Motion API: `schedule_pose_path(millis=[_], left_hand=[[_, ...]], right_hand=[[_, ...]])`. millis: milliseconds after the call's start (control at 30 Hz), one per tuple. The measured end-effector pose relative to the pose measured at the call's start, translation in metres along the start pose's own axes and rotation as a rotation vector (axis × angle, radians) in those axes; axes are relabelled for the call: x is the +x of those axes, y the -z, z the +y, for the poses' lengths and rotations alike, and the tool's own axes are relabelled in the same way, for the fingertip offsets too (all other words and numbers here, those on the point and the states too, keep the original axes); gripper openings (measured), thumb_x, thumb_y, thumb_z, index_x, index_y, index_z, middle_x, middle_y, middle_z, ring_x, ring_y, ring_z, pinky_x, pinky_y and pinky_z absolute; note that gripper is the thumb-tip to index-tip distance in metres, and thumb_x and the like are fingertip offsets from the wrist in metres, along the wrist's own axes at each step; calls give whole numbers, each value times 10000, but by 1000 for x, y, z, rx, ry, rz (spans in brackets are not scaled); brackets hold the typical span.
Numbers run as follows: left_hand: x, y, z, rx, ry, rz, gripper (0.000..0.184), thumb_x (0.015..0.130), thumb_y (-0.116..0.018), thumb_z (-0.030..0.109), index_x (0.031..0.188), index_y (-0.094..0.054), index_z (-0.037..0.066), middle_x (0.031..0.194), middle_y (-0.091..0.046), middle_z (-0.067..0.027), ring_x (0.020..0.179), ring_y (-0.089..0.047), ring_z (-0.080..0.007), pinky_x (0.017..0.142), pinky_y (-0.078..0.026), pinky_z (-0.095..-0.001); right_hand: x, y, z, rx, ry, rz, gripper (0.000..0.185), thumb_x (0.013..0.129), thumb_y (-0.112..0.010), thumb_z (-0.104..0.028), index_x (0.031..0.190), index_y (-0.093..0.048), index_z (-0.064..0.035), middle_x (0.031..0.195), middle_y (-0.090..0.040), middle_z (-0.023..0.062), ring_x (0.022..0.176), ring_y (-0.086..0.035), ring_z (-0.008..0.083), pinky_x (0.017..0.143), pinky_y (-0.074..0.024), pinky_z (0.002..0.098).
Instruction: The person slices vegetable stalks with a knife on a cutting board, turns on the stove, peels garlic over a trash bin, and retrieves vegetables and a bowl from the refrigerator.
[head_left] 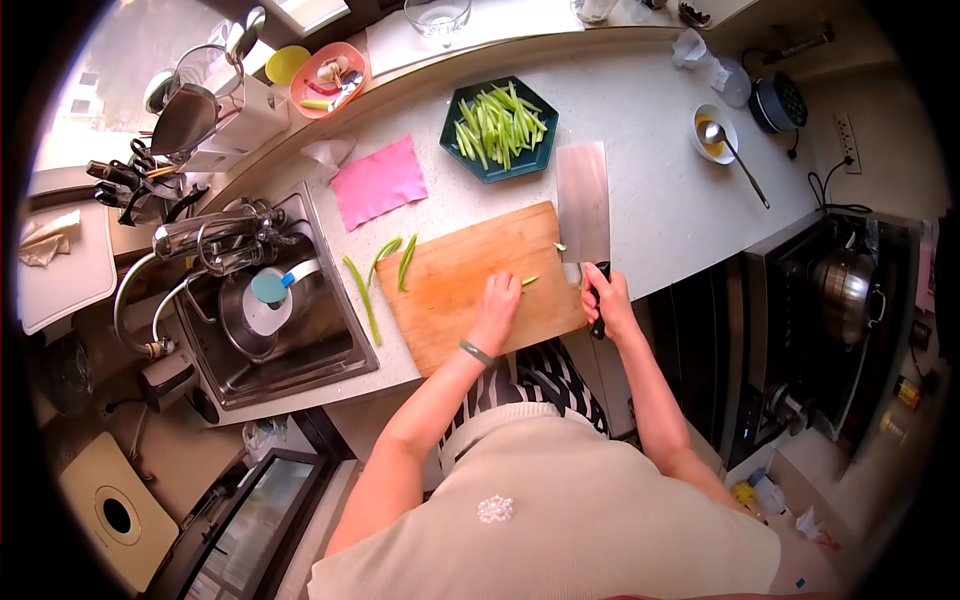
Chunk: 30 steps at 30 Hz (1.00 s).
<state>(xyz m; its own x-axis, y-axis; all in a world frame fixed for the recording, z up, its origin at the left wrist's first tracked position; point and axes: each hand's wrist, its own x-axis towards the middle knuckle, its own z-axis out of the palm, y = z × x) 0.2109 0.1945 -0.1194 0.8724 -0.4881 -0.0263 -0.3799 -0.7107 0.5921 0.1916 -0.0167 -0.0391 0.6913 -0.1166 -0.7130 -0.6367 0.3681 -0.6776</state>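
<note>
My right hand (610, 302) is wrapped around the black handle of a cleaver. The cleaver's broad blade (583, 195) points away from me, beyond the right edge of the wooden cutting board (450, 270). On the board, my left hand (494, 312) rests with its fingers bent and bunched. A short green vegetable piece (530, 281) shows right beside its fingertips; whether they pinch anything is hidden. A small pale bit (560, 246) lies near the board's right edge. Past the board, a dark green hexagonal plate (488, 172) holds a pile of green vegetable strips (502, 125).
Several long green stalks (362, 298) lie by the board's left side, next to the sink (345, 365) with a pot. A pink cloth (380, 182) lies behind. A white bowl (730, 125) with a spoon stands at the right, near the stove (765, 290).
</note>
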Motion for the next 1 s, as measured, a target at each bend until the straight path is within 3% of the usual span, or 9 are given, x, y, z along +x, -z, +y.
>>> schedule_pose_path(millis=[167, 233, 367, 433, 500, 600, 767, 867, 1000], left_hand=[[11, -10, -19, -243, 137, 70, 113, 720, -637, -7, 820, -587, 13, 875, -599, -128, 815, -593, -308, 716, -511, -370], [41, 3, -23, -470, 372, 168, 82, 730, -660, 21, 789, -605, 6, 793, -605, -143, 768, -605, -305, 704, -511, -383], [154, 49, -38, -444, 250, 436, 130, 750, -715, 61, 858, -653, 25, 857, -660, -103, 786, -655, -226, 726, -533, -335], [198, 64, -36, -442, 205, 496, 171, 743, -739, 68, 880, -647, 24, 919, -633, -114, 829, -642, -246, 727, -531, -347], [220, 69, -32, -258, 33, 535, 196, 742, -747, 68, 903, -642, 30, 965, -605, -127, 909, -613, -280, 768, -516, -375], [225, 61, -10, -284, -132, 497, 98, 761, -714, 55, 835, -651, 40, 971, -586, -140, 950, -570, -333, 835, -472, -399], [178, 36, -24, -277, 55, 512, 138, 749, -697, 8, 869, -635, 38, 961, -552, -135, 975, -548, -321, 834, -470, -384], [105, 49, -48, -246, 150, 497, 287, 729, -729, 25, 999, -636, 44, 1062, -549, -147, 1006, -530, -338, 873, -455, -407], [22, 89, -80, 281, 440, 477, 538, 678, -785, 61, 1177, -583, 44, 1166, -525, -171, 1063, -498, -364, 921, -427, -452]], right_hand=[[15, 1, -10, 25, 21, -2, 356, 958, -564, -344, 743, -468, -77, 516, -431, 9, 364, -385, 101, 345, -315, 261], [25, -2, -20, 5, 36, 11, 399, 933, -597, -377, 699, -465, -83, 512, -438, 4, 361, -391, 95, 346, -320, 261], [66, -17, -46, -31, 89, -19, 405, 923, -606, -381, 689, -461, -85, 514, -441, 4, 361, -391, 96, 345, -319, 265], [89, -27, -61, -76, 140, -37, 406, 918, -611, -381, 683, -463, -84, 516, -453, 8, 364, -406, 100, 346, -326, 270], [108, -32, -72, -107, 165, -43, 408, 917, -612, -380, 679, -466, -83, 515, -457, 9, 364, -410, 102, 346, -330, 273], [132, -42, -78, -154, 208, -13, 411, 918, -613, -375, 666, -477, -80, 506, -463, 9, 358, -415, 107, 342, -329, 270], [115, -47, -100, -135, 294, 36, 415, 935, -597, -342, 650, -459, -74, 500, -454, 13, 347, -396, 106, 334, -301, 265], [90, -33, -94, -196, 325, 60, 427, 940, -587, -332, 629, -449, -74, 484, -441, 13, 342, -390, 106, 335, -300, 267], [57, -19, -61, -285, 290, 81, 434, 943, -579, -333, 619, -457, -72, 477, -443, 12, 339, -392, 106, 335, -304, 268]])
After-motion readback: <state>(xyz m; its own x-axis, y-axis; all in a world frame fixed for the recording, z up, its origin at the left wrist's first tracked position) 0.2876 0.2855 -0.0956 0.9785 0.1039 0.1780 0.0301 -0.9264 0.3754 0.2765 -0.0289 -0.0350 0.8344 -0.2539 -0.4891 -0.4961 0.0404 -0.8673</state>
